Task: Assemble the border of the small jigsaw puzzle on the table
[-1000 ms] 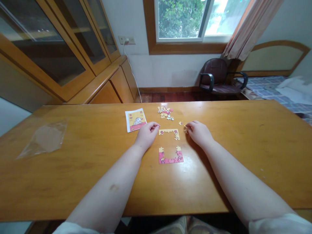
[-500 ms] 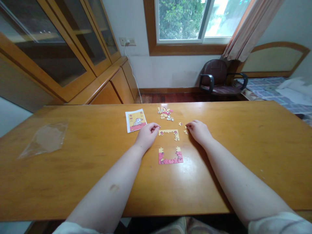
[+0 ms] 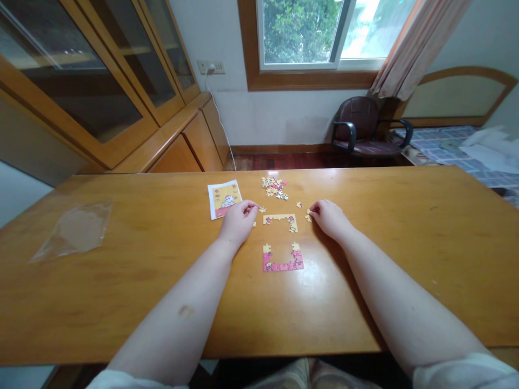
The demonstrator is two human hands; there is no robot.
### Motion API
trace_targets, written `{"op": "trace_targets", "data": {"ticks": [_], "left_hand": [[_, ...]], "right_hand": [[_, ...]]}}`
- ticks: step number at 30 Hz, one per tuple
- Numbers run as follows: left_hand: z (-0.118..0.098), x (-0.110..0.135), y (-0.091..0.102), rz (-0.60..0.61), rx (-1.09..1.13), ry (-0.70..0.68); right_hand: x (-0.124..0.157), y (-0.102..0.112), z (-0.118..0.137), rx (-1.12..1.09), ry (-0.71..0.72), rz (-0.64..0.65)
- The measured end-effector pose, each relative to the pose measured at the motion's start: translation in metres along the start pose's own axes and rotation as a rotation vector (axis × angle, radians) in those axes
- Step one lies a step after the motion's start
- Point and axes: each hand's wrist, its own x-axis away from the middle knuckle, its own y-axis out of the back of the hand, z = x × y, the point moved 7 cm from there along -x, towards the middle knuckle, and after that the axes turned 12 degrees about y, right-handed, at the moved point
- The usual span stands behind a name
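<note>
My left hand (image 3: 239, 220) rests on the table just right of a picture card (image 3: 224, 198), its fingers pinched together; what they hold, if anything, is hidden. A loose puzzle piece (image 3: 263, 209) lies off its fingertips, and another small piece (image 3: 254, 225) shows below them. My right hand (image 3: 329, 217) pinches a yellow puzzle piece (image 3: 308, 211), with a second piece touching or close by. Between my hands is a yellow puzzle edge section (image 3: 278, 217). Nearer to me sits a separate pink-and-yellow U-shaped section (image 3: 284, 267).
Beyond my hands is a pile of loose puzzle pieces (image 3: 274, 186), and a single piece (image 3: 299, 205) lies apart from it. A clear plastic bag (image 3: 77, 229) is flat on the table (image 3: 162, 324) at left. A chair (image 3: 359, 127) stands behind the table.
My left hand has shifted left and slightly back from the yellow section, uncovering loose pieces by its fingers. My right hand has barely moved.
</note>
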Motion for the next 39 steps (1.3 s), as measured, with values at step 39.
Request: {"op": "trace_targets", "data": {"ticks": [39], "left_hand": [[-0.010, 0.024, -0.008, 0.218, -0.909, 0.057]], "right_hand": [[0.002, -0.001, 0.025, 0.104, 0.247, -0.111]]}}
